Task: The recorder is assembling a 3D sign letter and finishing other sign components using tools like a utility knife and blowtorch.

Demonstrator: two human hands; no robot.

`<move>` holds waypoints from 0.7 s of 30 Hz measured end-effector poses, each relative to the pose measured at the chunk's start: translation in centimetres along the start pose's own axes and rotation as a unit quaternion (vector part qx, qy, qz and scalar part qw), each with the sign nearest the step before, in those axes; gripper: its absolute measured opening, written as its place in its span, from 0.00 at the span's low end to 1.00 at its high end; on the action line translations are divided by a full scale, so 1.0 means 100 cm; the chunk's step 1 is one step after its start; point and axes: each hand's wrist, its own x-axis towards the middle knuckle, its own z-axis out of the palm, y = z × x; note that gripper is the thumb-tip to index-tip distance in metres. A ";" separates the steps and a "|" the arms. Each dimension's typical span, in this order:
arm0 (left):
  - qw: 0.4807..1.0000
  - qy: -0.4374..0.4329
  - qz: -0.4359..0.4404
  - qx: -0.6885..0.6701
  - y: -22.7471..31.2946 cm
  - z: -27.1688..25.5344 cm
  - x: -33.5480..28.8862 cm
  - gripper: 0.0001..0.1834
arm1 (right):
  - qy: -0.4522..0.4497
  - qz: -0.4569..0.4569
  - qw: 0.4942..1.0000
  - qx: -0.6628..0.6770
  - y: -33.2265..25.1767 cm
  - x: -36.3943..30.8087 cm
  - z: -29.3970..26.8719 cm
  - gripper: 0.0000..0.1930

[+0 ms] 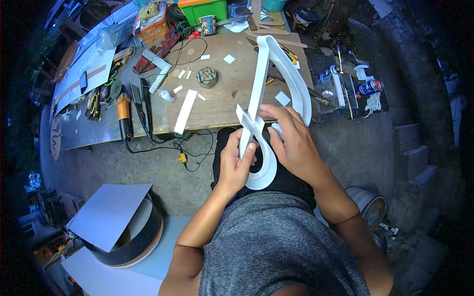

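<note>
I hold a long white curved shape [291, 79] made of thin strips, looping from a point far up over the wooden board down to a round bend near my lap. My left hand [236, 165] grips a straight white strip of it from the left, thumb on its edge. My right hand [291, 140] wraps the curved part from the right, fingers laid across where the strips cross. Both hands are close together above my dark trousers.
A wooden board [227, 93] on the ground carries white offcuts, a loose white strip [185, 112] and a small grey block [207, 77]. An orange-handled angle grinder [124, 114] and cables lie left. Spray cans [369, 87] sit right. A green box [202, 10] stands behind.
</note>
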 end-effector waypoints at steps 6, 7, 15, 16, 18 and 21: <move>1.000 0.005 -0.023 -0.001 0.001 -0.002 -0.002 0.19 | 0.017 0.006 1.000 0.001 -0.001 -0.002 0.002 0.23; 1.000 0.008 -0.027 -0.005 0.001 -0.002 -0.002 0.18 | 0.014 0.006 1.000 0.002 -0.004 -0.002 0.000 0.23; 0.995 0.044 -0.042 -0.080 -0.013 -0.015 0.003 0.18 | 0.087 0.035 0.991 0.096 -0.020 -0.018 -0.033 0.17; 0.991 0.047 -0.048 -0.116 -0.015 -0.017 0.004 0.18 | 0.121 0.070 0.983 0.122 -0.019 -0.019 -0.036 0.17; 0.989 0.050 -0.051 -0.127 -0.018 -0.023 0.005 0.19 | 0.115 0.072 0.985 0.109 -0.006 -0.021 -0.041 0.16; 0.982 0.060 -0.068 -0.165 -0.017 -0.028 0.005 0.19 | 0.141 0.122 0.966 0.178 0.004 -0.025 -0.040 0.16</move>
